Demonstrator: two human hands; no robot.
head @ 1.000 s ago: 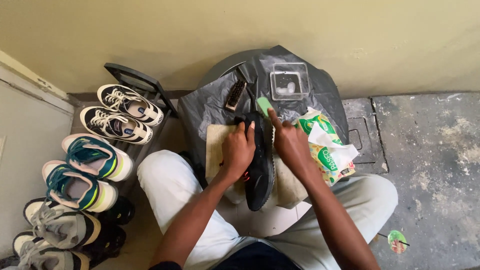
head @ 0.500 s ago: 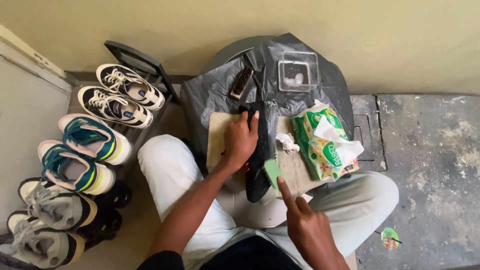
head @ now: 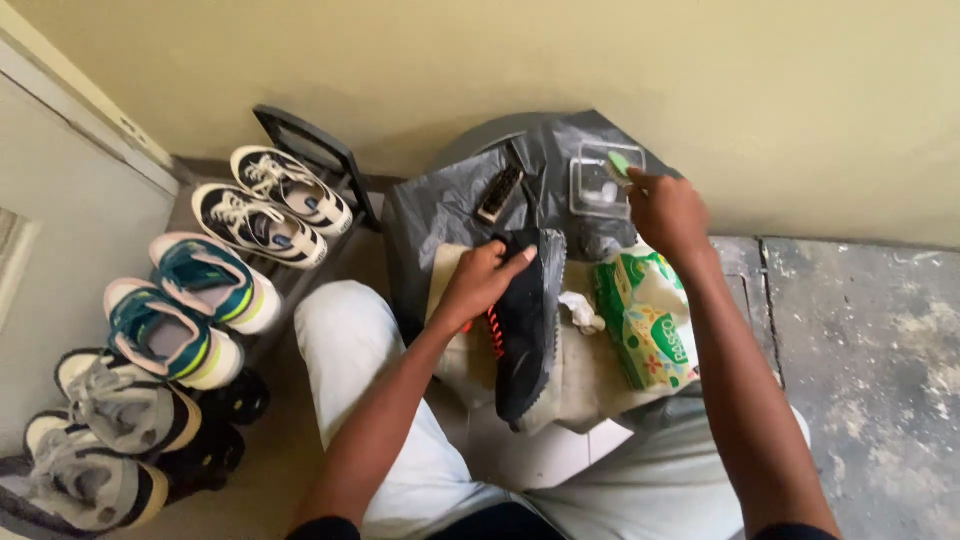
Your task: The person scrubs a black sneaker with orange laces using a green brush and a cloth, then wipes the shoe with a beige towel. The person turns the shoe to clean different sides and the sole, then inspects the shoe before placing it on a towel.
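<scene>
We face a plain yellowish wall (head: pixel 500 60) above a stained grey concrete floor (head: pixel 880 340). At our left, a rack (head: pixel 310 150) holds rows of sneakers (head: pixel 200 310).

Green soft tissue pack (head: pixel 645 320): oblong, green and white plastic wrap with a flower print, lying on the covered surface just right of the black shoe (head: pixel 527 320) (white tissue showing at its upper end).

Clear plastic box (head: pixel 598 183): square, transparent, at the far edge of the surface.
</scene>
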